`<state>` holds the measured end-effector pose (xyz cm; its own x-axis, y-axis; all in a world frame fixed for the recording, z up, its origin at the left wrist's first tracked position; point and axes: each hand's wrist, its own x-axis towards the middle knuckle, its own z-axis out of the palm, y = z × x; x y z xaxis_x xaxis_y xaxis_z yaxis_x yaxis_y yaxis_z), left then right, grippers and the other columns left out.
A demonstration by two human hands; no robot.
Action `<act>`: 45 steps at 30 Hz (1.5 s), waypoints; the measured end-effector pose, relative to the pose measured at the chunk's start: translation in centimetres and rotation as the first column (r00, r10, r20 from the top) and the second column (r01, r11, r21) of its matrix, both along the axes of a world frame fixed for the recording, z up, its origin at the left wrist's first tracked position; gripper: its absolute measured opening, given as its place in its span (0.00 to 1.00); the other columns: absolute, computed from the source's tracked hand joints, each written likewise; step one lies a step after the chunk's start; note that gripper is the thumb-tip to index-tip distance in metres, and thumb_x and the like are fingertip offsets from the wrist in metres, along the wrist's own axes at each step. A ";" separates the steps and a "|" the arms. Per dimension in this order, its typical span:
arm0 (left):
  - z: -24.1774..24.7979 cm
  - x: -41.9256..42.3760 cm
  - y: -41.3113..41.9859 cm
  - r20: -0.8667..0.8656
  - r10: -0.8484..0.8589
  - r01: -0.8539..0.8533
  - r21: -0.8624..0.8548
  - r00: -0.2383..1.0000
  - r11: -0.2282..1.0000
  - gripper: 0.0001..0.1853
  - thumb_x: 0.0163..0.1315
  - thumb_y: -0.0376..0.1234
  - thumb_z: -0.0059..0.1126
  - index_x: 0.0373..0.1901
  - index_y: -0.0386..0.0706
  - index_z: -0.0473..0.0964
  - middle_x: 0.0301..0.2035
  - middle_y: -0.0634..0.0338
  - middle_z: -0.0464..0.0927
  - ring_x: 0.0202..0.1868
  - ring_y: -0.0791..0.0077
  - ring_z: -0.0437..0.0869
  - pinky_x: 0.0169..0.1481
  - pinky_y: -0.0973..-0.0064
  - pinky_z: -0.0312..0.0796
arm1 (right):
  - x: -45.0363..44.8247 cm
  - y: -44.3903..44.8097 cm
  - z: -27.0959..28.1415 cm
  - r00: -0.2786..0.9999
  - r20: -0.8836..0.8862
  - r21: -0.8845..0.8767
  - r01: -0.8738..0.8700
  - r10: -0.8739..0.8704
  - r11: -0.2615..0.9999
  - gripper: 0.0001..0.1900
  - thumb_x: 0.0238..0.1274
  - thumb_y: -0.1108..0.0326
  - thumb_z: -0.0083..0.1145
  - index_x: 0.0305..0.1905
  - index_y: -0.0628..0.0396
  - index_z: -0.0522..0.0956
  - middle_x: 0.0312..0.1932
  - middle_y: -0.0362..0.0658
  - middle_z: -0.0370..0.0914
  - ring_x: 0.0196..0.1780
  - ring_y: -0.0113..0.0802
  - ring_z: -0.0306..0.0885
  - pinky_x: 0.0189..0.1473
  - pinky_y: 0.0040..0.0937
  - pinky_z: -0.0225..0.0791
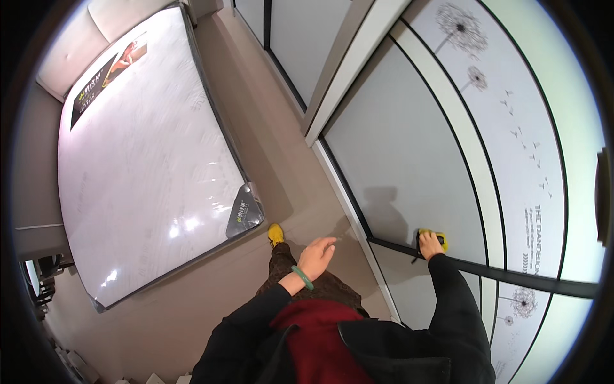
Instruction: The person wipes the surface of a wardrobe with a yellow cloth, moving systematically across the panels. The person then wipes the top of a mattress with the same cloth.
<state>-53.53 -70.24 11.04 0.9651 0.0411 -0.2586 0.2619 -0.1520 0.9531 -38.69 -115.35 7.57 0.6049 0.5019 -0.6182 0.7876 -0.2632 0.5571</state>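
My right hand is wrapped around a yellow-and-black object, apparently a tape measure, with a short dark strap hanging below it. It is up against the pale panel of a sliding wardrobe door, beside the door's black frame strip. Fingers partly cover the object, and no extended blade can be made out. My left hand, with a green bangle at the wrist, hovers in front of my body. Its fingers are loosely spread and hold nothing.
A plastic-wrapped white mattress lies on a bed with a padded headboard to my left. Brown floor runs between bed and wardrobe. My yellow shoe stands near the mattress corner. Boxlike items lie at the lower left.
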 end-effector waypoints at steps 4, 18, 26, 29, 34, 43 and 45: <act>-1.0 1.7 3.1 -0.049 0.045 -0.044 0.011 0.998 0.999 0.13 0.66 0.34 0.50 0.49 0.39 0.75 0.44 0.50 0.78 0.45 0.56 0.81 0.49 0.65 0.73 | 3.5 4.3 2.3 0.993 -0.068 -0.091 -0.099 0.093 0.991 0.14 0.63 0.62 0.45 0.45 0.52 0.80 0.48 0.42 0.72 0.56 0.38 0.65 0.54 0.39 0.57; -6.0 5.8 3.0 -0.071 0.150 -0.151 -0.012 0.986 0.988 0.12 0.65 0.32 0.51 0.47 0.39 0.76 0.42 0.51 0.78 0.42 0.53 0.80 0.46 0.65 0.73 | 33.2 37.9 3.1 0.811 0.542 0.336 -0.452 0.223 0.827 0.18 0.56 0.66 0.52 0.53 0.53 0.75 0.41 0.37 0.67 0.49 0.31 0.66 0.45 0.30 0.58; -9.6 6.1 0.7 -0.226 0.218 -0.222 0.011 0.949 0.975 0.12 0.64 0.29 0.53 0.48 0.38 0.76 0.40 0.51 0.78 0.42 0.60 0.81 0.46 0.70 0.73 | 30.6 34.3 -11.9 0.888 0.324 0.128 -0.383 0.327 0.915 0.14 0.59 0.64 0.50 0.50 0.50 0.77 0.44 0.37 0.67 0.51 0.33 0.64 0.48 0.31 0.57; -10.8 6.5 -0.1 -0.274 0.226 -0.237 -0.006 0.935 0.971 0.12 0.64 0.30 0.53 0.48 0.37 0.76 0.41 0.50 0.78 0.43 0.59 0.81 0.46 0.70 0.73 | 26.8 31.0 -16.4 0.939 0.154 0.073 -0.322 0.308 0.944 0.17 0.62 0.62 0.48 0.53 0.50 0.77 0.46 0.38 0.68 0.54 0.35 0.63 0.51 0.33 0.56; -12.0 7.8 -1.8 -0.316 0.192 -0.218 -0.048 0.929 0.975 0.12 0.64 0.30 0.52 0.48 0.38 0.76 0.41 0.50 0.78 0.43 0.56 0.81 0.46 0.67 0.73 | 17.5 19.2 -21.4 0.949 -0.147 -0.050 -0.289 0.279 0.956 0.17 0.63 0.63 0.46 0.53 0.53 0.76 0.49 0.42 0.69 0.56 0.38 0.63 0.54 0.36 0.56; -12.2 9.0 -4.3 -0.308 0.148 -0.193 -0.119 0.940 0.974 0.13 0.63 0.32 0.52 0.47 0.38 0.75 0.40 0.50 0.77 0.41 0.53 0.79 0.47 0.63 0.72 | 7.5 8.4 -15.1 0.879 -0.464 -0.282 -0.262 0.108 0.923 0.17 0.64 0.62 0.46 0.52 0.53 0.78 0.48 0.43 0.71 0.57 0.40 0.65 0.56 0.40 0.56; -11.8 9.0 -4.6 -0.315 0.127 -0.180 -0.147 0.940 0.973 0.13 0.63 0.32 0.52 0.47 0.38 0.75 0.39 0.50 0.77 0.41 0.53 0.79 0.47 0.63 0.72 | 9.4 10.2 -13.8 0.894 -0.437 -0.241 -0.219 0.096 0.946 0.17 0.63 0.63 0.46 0.53 0.54 0.77 0.48 0.43 0.71 0.57 0.39 0.65 0.55 0.40 0.57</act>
